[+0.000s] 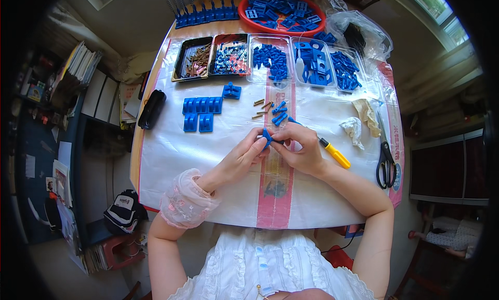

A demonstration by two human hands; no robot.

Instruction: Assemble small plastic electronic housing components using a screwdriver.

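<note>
Near the table's middle, my left hand (246, 148) pinches a small blue plastic part (267, 137). My right hand (301, 148) meets it from the other side, its fingers closed at the same part; whether they hold a second small piece is hidden. Just beyond my hands lie several brass pins (263, 106) and a few small blue pieces (279, 113). To the left, several blue bracket-like parts (202, 105) stand in rows, with one more blue part (231, 91) behind them. A yellow-handled screwdriver (335, 153) rests beside my right hand.
Along the back stand trays of brass pins (198, 60), small nuts (230, 55) and blue parts (270, 61). Behind them are a red basin (243, 15) of blue parts and a plastic bag (377, 29). Black scissors (385, 167) and crumpled cloth (366, 117) lie right; a black case (152, 109) lies left.
</note>
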